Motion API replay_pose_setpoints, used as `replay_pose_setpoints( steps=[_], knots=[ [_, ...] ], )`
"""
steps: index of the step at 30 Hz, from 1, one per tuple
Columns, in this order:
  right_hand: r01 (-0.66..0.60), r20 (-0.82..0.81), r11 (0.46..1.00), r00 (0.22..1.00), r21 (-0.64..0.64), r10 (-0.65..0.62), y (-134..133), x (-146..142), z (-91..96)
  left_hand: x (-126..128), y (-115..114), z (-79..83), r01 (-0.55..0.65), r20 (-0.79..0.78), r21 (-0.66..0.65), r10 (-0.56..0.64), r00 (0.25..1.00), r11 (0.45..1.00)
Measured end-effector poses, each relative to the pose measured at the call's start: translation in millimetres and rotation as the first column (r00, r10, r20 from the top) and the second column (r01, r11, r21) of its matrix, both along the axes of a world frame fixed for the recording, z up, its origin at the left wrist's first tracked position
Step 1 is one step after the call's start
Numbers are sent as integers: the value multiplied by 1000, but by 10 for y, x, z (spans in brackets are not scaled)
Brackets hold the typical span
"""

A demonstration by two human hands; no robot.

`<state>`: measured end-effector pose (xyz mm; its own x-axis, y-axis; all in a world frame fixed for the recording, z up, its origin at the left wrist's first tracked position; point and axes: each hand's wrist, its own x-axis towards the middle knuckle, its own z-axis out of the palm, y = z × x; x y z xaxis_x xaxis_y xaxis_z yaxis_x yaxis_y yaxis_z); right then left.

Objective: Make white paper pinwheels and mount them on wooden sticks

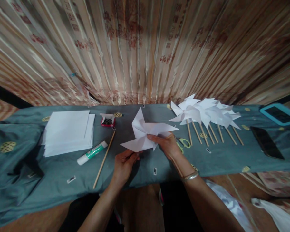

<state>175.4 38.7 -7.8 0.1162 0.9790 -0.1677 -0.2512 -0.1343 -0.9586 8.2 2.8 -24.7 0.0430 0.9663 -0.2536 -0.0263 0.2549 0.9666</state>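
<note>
A white paper pinwheel head is held just above the table between both my hands. My left hand pinches its lower left blade from below. My right hand grips it near the centre, fingers closed on the paper. A loose wooden stick lies on the cloth to the left of my left hand, next to a glue stick.
A stack of white paper sheets lies at the left, a small red box of pins behind. Several finished pinwheels on sticks lie at the right, with green scissors, a dark phone and a blue-framed tablet. Teal cloth covers the table.
</note>
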Motion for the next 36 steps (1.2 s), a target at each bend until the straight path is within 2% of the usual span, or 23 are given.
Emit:
replay_pose_setpoints(
  steps=[7, 13, 19, 22, 26, 29, 32, 34, 36],
  knots=[
    [27, -35, 1000, 999, 11, -27, -13, -34, -9, 11, 23, 18, -12, -49, 47, 14, 999, 999],
    [8, -103, 1000, 995, 22, -5, -63, -74, 34, -16, 109, -115, -44, -73, 48, 47, 996, 998],
    [-46, -123, 999, 992, -23, 43, -57, 95, 68, -114, 184, -88, -88, -38, 30, 89, 995, 996],
    [-132, -49, 987, 991, -94, 128, -75, 236, 50, -206, 198, -68, -75, -93, 26, 77, 993, 997],
    [-312, 91, 937, 940, -157, 329, -133, 370, 31, -350, 196, -87, -16, -255, 162, 57, 965, 987],
    [-400, 165, 887, 882, -231, 441, -153, 383, 7, -413, 167, -83, 15, -373, 293, 100, 922, 956],
    [-413, 308, 859, 811, -302, 498, -148, 324, -7, -374, 96, -64, 38, -471, 451, 202, 859, 892],
    [-398, 455, 867, 740, -299, 496, -147, 276, 2, -288, 28, -60, 137, -523, 562, 222, 823, 816],
    [-368, 605, 890, 653, -270, 454, -156, 248, 14, -176, -46, -70, 297, -567, 634, 168, 806, 714]
  ],
)
